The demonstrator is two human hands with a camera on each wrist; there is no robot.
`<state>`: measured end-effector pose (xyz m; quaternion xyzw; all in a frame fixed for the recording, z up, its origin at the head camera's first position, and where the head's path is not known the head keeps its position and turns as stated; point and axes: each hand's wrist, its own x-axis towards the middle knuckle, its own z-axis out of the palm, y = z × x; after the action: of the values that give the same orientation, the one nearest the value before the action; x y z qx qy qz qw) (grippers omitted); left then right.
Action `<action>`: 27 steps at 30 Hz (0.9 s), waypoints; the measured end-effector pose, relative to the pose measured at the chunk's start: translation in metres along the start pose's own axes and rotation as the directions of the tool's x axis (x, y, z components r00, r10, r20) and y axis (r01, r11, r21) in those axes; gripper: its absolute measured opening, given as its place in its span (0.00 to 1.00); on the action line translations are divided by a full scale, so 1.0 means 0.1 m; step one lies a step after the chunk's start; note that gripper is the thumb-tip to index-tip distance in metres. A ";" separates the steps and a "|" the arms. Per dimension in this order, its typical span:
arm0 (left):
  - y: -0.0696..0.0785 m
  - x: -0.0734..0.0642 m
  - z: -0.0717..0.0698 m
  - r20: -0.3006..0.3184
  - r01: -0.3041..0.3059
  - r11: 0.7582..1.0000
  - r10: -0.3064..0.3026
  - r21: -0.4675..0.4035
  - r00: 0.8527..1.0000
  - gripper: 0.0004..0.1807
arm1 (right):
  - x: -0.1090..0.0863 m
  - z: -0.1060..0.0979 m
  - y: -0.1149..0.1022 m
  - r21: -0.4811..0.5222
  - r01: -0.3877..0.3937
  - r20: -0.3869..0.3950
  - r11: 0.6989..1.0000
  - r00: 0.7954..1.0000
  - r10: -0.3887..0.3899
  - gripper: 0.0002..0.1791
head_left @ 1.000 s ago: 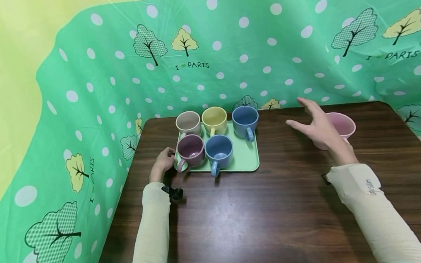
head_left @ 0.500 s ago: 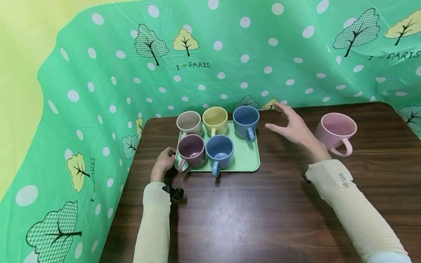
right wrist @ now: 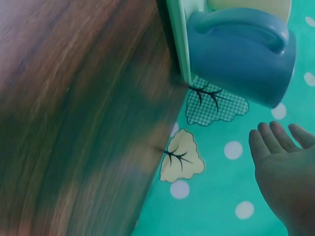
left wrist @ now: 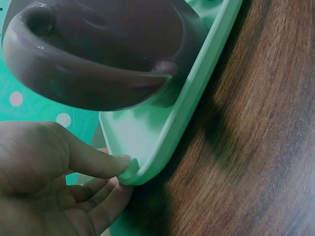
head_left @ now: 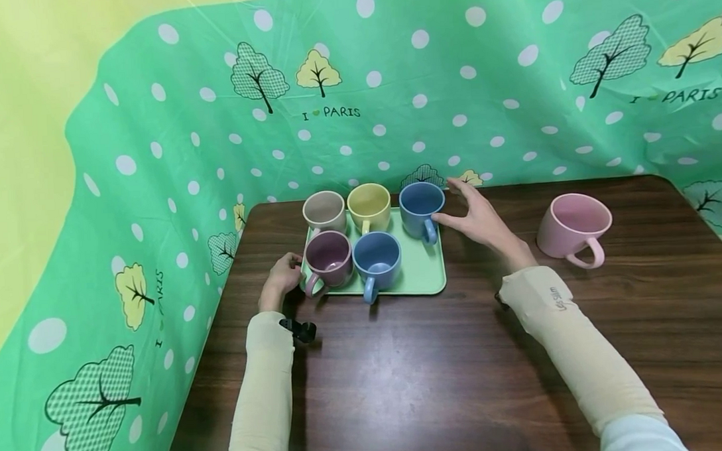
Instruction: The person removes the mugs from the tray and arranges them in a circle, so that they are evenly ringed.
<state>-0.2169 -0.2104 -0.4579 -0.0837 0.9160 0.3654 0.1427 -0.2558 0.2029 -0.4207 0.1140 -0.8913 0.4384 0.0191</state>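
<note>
My left hand (head_left: 282, 275) pinches the front left corner of a pale green tray (head_left: 421, 270); in the left wrist view the thumb lies over the tray rim (left wrist: 179, 123) with fingers beneath. A plum mug (left wrist: 113, 49) stands just inside that corner. My right hand (head_left: 481, 218), thumb and fingers spread, is right beside the blue mug (head_left: 416, 221) at the tray's back right. In the right wrist view its fingertips (right wrist: 263, 129) point toward this mug (right wrist: 236, 61), with space between them. Nothing is in that hand.
Also on the tray are a grey-beige mug (head_left: 327, 215), a yellow mug (head_left: 372, 215) and another blue mug (head_left: 379, 268) in front. A pink mug (head_left: 561, 235) stands apart on the wooden table (head_left: 438, 375) at right. Dotted green cloth (head_left: 480, 42) hangs behind the table.
My right hand has moved left from in front of the pink mug to the back right blue mug, uncovering the pink one. My left hand has stayed at the tray corner.
</note>
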 end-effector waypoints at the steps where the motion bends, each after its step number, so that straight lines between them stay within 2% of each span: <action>1: 0.00 0.00 0.00 0.000 0.000 1.000 0.000 0.001 1.000 0.18 | 0.02 0.02 0.00 -0.003 -0.003 0.002 1.000 1.000 0.003 0.52; 10: -0.01 0.01 0.01 -0.005 0.000 1.000 0.000 0.008 1.000 0.18 | 0.13 0.16 -0.04 -0.013 -0.024 0.034 1.000 0.999 0.024 0.60; 18: -0.02 0.02 0.01 -0.012 -0.009 1.000 0.009 -0.005 1.000 0.18 | 0.21 0.23 -0.03 -0.047 -0.050 0.052 0.998 0.997 0.052 0.62; 27: -0.04 0.04 0.02 -0.025 -0.016 1.000 0.016 -0.002 1.000 0.18 | 0.25 0.27 0.01 -0.040 -0.089 0.060 0.995 0.994 0.092 0.63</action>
<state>-0.2192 -0.2117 -0.4635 -0.0811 0.9179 0.3666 0.1282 -0.2785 0.1777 -0.4346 0.0866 -0.9038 0.4183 -0.0263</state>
